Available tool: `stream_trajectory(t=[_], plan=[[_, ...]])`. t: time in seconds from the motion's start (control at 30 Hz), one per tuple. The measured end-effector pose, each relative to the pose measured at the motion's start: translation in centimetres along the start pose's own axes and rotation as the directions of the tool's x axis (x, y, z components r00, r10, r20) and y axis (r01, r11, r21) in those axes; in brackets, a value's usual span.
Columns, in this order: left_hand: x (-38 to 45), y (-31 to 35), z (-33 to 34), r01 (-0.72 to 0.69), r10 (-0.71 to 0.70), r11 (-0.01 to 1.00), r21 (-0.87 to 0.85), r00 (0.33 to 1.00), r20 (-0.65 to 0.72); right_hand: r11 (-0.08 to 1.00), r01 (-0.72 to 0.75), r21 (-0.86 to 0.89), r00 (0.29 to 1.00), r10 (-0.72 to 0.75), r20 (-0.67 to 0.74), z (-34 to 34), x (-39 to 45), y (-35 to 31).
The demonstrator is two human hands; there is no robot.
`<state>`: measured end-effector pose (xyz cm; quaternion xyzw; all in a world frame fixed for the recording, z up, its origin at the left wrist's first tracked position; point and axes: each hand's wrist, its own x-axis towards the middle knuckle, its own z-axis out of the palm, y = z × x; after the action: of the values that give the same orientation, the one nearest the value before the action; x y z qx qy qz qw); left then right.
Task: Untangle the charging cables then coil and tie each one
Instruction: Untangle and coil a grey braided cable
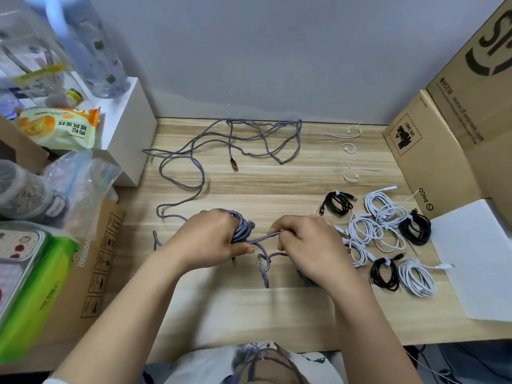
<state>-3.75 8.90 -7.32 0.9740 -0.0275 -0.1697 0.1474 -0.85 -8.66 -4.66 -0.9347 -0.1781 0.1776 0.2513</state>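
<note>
Here, a purple-grey braided cable (194, 151), long and loose, sprawling in loops over the far half of the desk (277, 181), plug end with an orange tip near the middle. Near end wound into a bundle (242, 230) gripped in the left hand (210, 239), fingers curled round the turns. Right hand (307, 245) just beside it, pinching a taut strand running from the bundle. A small loop and a short tail lying below, between the two hands.

Part of the bundle hidden inside the left fist; more cable tucked under the right palm, hard to make out. Whether one cable or two in the far tangle, impossible to tell.

Right of the hands, tied coils (388, 234), white and black, close together. Three white ties (350, 155) farther back. Cardboard boxes (443, 128) walling the right edge, a white box (130, 134) and clutter the left, wall behind. Bare wood open between hands and near edge.
</note>
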Motion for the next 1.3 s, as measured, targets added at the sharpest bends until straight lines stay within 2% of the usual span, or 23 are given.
stream_trajectory(t=[0.07,0.13,0.2,0.27,0.33,0.4,0.5,0.6,0.67,0.73,0.77,0.83,0.87,0.9,0.93,1.2,1.3], plan=[[0.1,0.6,0.3,-0.028,0.028,1.000,0.010,1.000,-0.013,0.989,0.072,-0.129,0.997,-0.071,0.011,0.6,0.0,-0.5],[0.2,0.6,0.5,-0.068,0.065,0.996,-0.056,0.997,-0.051,0.986,0.112,-0.121,0.994,-0.113,-0.002,1.1,0.0,-0.8],[0.2,0.1,0.6,-0.088,0.077,0.979,-0.185,0.995,-0.067,0.991,0.099,0.091,0.993,-0.093,-0.066,1.3,0.1,-0.4],[0.1,-0.9,0.5,-0.078,0.061,0.948,-0.309,0.996,-0.064,0.939,0.062,0.339,0.980,0.007,-0.200,0.6,0.3,0.5],[-0.1,-2.2,0.3,-0.058,0.039,0.934,-0.352,0.997,-0.062,0.888,0.046,0.458,0.939,0.118,-0.323,-0.5,0.3,1.6],[-0.4,-2.9,0.1,-0.033,0.013,0.945,-0.325,0.998,-0.064,0.908,0.048,0.415,0.913,0.128,-0.387,-0.9,0.5,2.6],[-0.3,-2.5,0.2,-0.011,-0.016,0.942,-0.335,0.997,-0.078,0.965,0.069,0.252,0.956,0.008,-0.294,-0.1,0.8,2.5],[0.1,-1.9,0.4,0.018,-0.071,0.906,-0.422,0.991,-0.111,0.918,0.153,0.365,0.953,-0.040,-0.299,0.8,0.8,1.1],[0.4,-1.9,0.8,0.031,-0.091,0.850,-0.525,0.992,-0.090,0.833,0.192,0.520,0.952,-0.030,-0.303,0.4,0.7,0.8],[0.6,-1.5,1.3,0.067,-0.141,0.771,-0.633,0.988,-0.068,0.738,0.251,0.626,0.960,-0.106,-0.261,-0.2,0.6,1.0],[0.7,-1.3,1.6,0.089,-0.194,0.699,-0.710,0.979,-0.068,0.729,0.294,0.618,0.954,-0.180,-0.242,-0.4,0.5,1.2],[1.0,-0.8,1.7,0.106,-0.318,0.466,-0.879,0.946,-0.055,0.761,0.344,0.550,0.939,-0.277,-0.204,-0.4,0.3,1.1],[1.1,-0.8,1.6,0.084,-0.369,0.343,-0.935,0.928,-0.052,0.778,0.334,0.533,0.943,-0.274,-0.191,-0.2,0.3,1.0],[1.2,-0.8,1.3,0.056,-0.396,0.264,-0.963,0.917,-0.056,0.794,0.312,0.522,0.950,-0.250,-0.189,0.1,0.4,1.1],[1.1,-0.9,1.1,0.023,-0.406,0.226,-0.974,0.911,-0.073,0.813,0.290,0.504,0.956,-0.224,-0.189,0.2,0.4,1.1],[0.0,-1.5,-0.3,-0.188,-0.254,0.188,-0.964,0.939,-0.233,0.963,0.099,0.252,0.995,-0.089,-0.049,1.0,0.7,1.8],[-0.2,-1.2,-0.5,-0.208,-0.172,0.213,-0.955,0.954,-0.246,0.954,0.069,0.291,0.997,-0.053,-0.061,1.5,1.1,2.1]])
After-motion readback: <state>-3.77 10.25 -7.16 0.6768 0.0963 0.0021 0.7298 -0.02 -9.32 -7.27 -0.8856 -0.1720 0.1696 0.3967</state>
